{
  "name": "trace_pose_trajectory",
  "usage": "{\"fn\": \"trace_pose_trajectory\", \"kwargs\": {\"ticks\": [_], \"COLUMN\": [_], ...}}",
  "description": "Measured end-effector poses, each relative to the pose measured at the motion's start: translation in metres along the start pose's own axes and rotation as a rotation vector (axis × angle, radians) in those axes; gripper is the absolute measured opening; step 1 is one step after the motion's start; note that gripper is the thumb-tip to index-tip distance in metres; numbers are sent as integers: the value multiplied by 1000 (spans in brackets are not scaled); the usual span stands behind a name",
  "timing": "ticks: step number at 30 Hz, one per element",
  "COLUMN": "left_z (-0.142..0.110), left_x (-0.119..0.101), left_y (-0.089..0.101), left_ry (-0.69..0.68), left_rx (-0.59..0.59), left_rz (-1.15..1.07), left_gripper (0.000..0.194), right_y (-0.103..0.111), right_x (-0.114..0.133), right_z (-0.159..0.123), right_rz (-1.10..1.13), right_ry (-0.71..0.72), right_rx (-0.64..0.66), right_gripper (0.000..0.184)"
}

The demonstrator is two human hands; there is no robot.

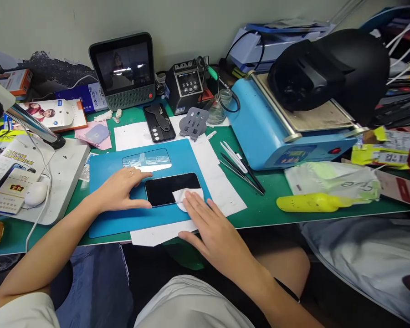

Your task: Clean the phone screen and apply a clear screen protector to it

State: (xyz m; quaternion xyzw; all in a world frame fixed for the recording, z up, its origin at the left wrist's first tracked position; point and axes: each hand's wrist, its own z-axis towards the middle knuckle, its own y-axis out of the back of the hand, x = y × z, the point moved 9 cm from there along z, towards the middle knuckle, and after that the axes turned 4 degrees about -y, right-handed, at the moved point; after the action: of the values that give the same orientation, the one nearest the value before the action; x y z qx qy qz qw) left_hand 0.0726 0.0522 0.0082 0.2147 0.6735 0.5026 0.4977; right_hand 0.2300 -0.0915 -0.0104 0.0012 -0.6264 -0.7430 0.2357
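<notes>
A phone [167, 186] with a dark screen lies face up on a blue mat [112, 218]. My left hand [125, 189] is at its left end, thumb at the near corner and index finger at the far corner, steadying it between them. Under the fingers of my right hand [215, 228] is a white wipe [181, 196], pressed flat on the screen's right end. The right fingers are stretched and close together, the thumb apart. Just beyond the phone rests a clear, dark-edged screen protector [146, 159].
Behind the mat lie a black phone case [159, 122] and a grey stand [193, 123]. Tweezers and pen-like tools [242, 166] lie to the right, before a blue machine [259, 127]. A yellow bottle [307, 203] sits near the front edge. A lamp base [61, 182] stands left.
</notes>
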Motion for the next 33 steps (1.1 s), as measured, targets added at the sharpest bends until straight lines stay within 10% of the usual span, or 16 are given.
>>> {"fn": "trace_pose_trajectory", "kwargs": {"ticks": [10, 22, 33], "left_z": [1, -8, -6], "left_x": [-3, 11, 9], "left_y": [3, 19, 11], "left_ry": [-2, 67, 82], "left_rx": [-25, -263, -157], "left_rz": [0, -97, -84], "left_gripper": [87, 47, 48], "right_y": [-12, -29, -21], "right_x": [-44, 47, 52], "right_z": [41, 82, 26], "right_rz": [80, 13, 31], "right_ry": [-190, 50, 143], "right_rx": [128, 99, 62], "right_gripper": [84, 89, 79]}}
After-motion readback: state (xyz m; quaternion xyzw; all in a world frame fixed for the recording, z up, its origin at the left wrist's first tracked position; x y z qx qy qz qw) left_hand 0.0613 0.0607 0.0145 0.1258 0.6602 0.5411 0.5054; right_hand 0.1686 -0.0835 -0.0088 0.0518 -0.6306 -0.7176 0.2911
